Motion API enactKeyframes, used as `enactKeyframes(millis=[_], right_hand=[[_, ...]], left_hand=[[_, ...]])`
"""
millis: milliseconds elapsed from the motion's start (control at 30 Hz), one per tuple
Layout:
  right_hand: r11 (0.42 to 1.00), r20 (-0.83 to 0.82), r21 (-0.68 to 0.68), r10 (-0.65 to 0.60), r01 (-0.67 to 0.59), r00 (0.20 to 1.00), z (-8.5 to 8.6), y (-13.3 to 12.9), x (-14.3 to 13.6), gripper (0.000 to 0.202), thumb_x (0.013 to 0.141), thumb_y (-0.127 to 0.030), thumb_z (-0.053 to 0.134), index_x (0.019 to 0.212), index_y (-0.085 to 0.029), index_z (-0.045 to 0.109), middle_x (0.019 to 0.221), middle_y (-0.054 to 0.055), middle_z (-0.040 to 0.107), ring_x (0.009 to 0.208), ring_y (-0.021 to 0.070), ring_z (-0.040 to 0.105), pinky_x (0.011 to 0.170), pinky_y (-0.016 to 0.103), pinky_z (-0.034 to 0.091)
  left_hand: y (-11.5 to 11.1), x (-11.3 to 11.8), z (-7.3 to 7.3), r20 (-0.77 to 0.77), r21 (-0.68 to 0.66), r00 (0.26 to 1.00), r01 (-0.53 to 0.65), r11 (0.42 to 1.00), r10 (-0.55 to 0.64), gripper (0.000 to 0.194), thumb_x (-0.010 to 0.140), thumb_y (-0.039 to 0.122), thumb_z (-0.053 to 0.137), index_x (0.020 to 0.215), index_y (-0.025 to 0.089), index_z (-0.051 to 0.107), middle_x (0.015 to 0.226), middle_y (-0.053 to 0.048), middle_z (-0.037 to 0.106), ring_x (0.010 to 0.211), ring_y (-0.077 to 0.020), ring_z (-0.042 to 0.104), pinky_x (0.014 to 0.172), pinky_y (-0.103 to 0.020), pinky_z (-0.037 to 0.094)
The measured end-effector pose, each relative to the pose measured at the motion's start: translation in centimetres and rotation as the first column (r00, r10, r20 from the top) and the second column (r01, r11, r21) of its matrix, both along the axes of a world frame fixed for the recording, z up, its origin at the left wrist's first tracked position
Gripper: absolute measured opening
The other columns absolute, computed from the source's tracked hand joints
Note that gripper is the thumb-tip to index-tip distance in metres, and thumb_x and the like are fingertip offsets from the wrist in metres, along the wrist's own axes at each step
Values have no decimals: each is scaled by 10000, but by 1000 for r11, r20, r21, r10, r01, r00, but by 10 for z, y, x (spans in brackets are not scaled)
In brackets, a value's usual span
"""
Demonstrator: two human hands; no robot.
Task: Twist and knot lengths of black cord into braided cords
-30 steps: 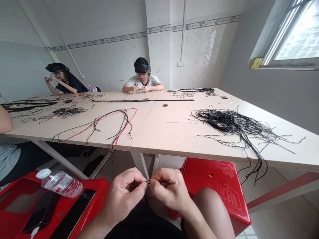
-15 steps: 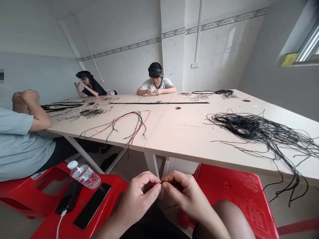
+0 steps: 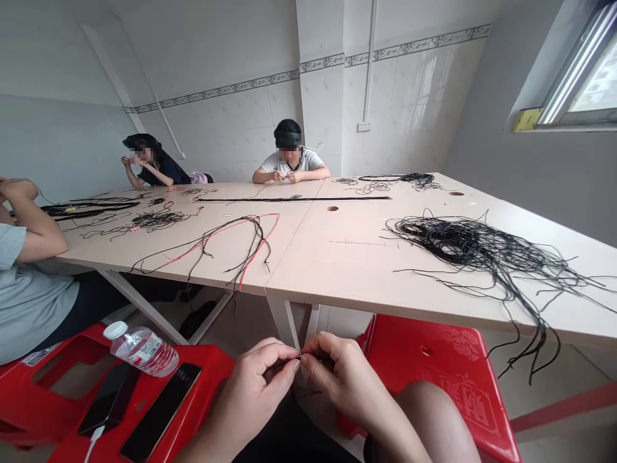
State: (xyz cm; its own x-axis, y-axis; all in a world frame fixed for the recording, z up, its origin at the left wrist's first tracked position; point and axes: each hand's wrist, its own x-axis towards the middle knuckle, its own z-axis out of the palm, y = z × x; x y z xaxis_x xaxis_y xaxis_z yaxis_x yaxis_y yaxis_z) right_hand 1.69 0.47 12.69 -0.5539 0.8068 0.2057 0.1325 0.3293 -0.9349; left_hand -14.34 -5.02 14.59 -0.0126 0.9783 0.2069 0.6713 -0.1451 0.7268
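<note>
Thin black cord [image 3: 299, 358] pinched in both hands, lower centre of the frame.
Left hand [image 3: 261, 381] and right hand [image 3: 341, 372] grip it, fingertips close, hiding most. Lower left, a white-capped clear bottle [image 3: 145, 351], contents unclear, on a red stool [image 3: 213, 364].

Metal-framed window [image 3: 595, 90]: your daylight source, pane washed out
Glossy white wall tiles [image 3: 427, 96]: streaky glare to your right
Pale wooden counter [image 3: 337, 273]: softly lit before you, dim underneath
Picture edges: your wide view stretches there
</note>
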Motion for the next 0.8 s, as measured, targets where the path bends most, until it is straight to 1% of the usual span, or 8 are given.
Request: enactKeyframes(millis=[100,200,300,400,533,633,700,800], right_hand=[[999,-4,3,-31,31,999,-1,1,-1,113,789,-151,491,702,-171,561,616,-18,591,546,88,483,511,188,352],[996,-48,-79,-49,45,998,-1,6,3,104,771,-146,491,685,-171,544,582,-26,557,539,85,474,500,179,354],[980,-86,-161,-130,115,988,-2,15,14,107,785,-223,526,699,-163,544,585,-30,517,535,79,435,492,183,344],[958,-126,-207,-225,196,966,-5,26,29,195,788,-337,568,716,-156,556,597,-33,472,541,76,379,482,191,314],[936,-173,-259,-288,239,942,-8,34,42,278,782,-423,590,718,-155,549,586,-44,409,523,65,297,460,197,256],[921,-184,-284,-326,267,927,-7,34,48,306,768,-451,609,709,-159,539,568,-56,380,510,60,267,458,199,230],[912,-183,-298,-345,283,920,-5,34,50,306,764,-452,616,714,-159,544,564,-60,370,509,60,261,461,201,222],[905,-179,-305,-359,296,916,-5,35,53,299,765,-445,621,727,-156,554,569,-61,368,512,58,258,466,201,218]], left_hand=[[3,1,-2,-33,27,999,0,1000,1,145,835,241,550,788,203,682,742,-15,654,669,-129,628,607,-215,510],[8,0,0,-16,54,1000,-19,998,20,140,818,236,568,778,197,696,727,-19,666,649,-129,632,582,-210,512],[11,-7,5,18,71,997,-80,994,78,126,789,265,615,795,190,716,768,-36,701,710,-150,658,633,-225,532],[13,-19,11,78,34,983,-170,985,167,164,752,335,667,810,195,729,793,-41,727,730,-163,672,656,-232,544],[12,-36,16,180,16,934,-316,949,308,213,681,378,729,807,206,744,791,-38,743,720,-170,680,687,-243,556],[11,-48,18,259,-6,886,-396,918,384,277,610,405,778,799,205,746,800,-37,745,750,-174,684,700,-240,563],[11,-55,19,323,-32,853,-423,906,410,323,589,420,794,823,202,744,816,-35,744,755,-158,677,686,-220,561],[9,-59,23,385,-70,833,-403,913,397,365,618,432,784,890,195,735,828,-43,739,712,-132,653,626,-203,551]])
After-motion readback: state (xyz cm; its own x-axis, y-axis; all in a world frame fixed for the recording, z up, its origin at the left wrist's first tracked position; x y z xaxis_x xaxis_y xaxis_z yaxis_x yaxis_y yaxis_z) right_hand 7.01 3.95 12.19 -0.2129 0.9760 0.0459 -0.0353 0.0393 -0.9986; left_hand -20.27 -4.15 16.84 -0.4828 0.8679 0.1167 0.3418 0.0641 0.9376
